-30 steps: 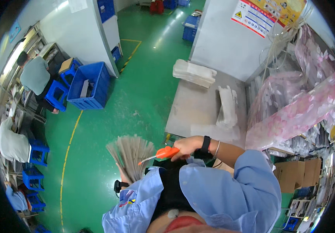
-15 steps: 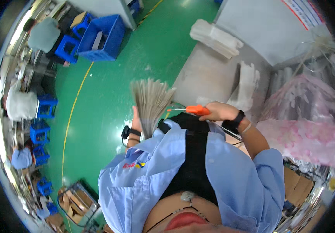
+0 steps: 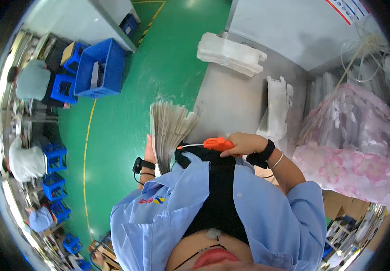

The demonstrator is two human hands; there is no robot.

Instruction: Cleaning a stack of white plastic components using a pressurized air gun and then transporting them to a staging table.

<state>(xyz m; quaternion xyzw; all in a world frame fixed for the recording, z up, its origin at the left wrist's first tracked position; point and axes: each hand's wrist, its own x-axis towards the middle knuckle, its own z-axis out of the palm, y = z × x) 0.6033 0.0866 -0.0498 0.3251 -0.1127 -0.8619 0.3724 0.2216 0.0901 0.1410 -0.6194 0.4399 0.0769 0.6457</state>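
My left hand [image 3: 148, 150] grips the lower left side of a stack of thin grey-white sheets [image 3: 170, 128]. The sheets spread like a fan at the top, and most of my left fingers are hidden behind them. My right hand [image 3: 247, 144] is closed around an orange air blow gun [image 3: 218, 144]. Its thin metal nozzle points left, and the orange tip is by the stack's lower right edge; whether it touches cannot be told. Beyond my hands is a grey metal tabletop [image 3: 231, 99], with one white bundle [image 3: 231, 53] at its far edge and another white bundle [image 3: 278, 107] on the right.
Clear plastic bags and a pink floral sheet [image 3: 348, 169] fill the right side. A blue crate [image 3: 101, 67] stands on the green floor [image 3: 122, 131] at the far left. Blue stools [image 3: 54, 158] and several seated people line a bench along the left.
The whole view has shifted, with the tabletop and crate lower and further left. The air gun's nozzle has come down the stack's right side, towards its lower part. Both hands keep their grips.
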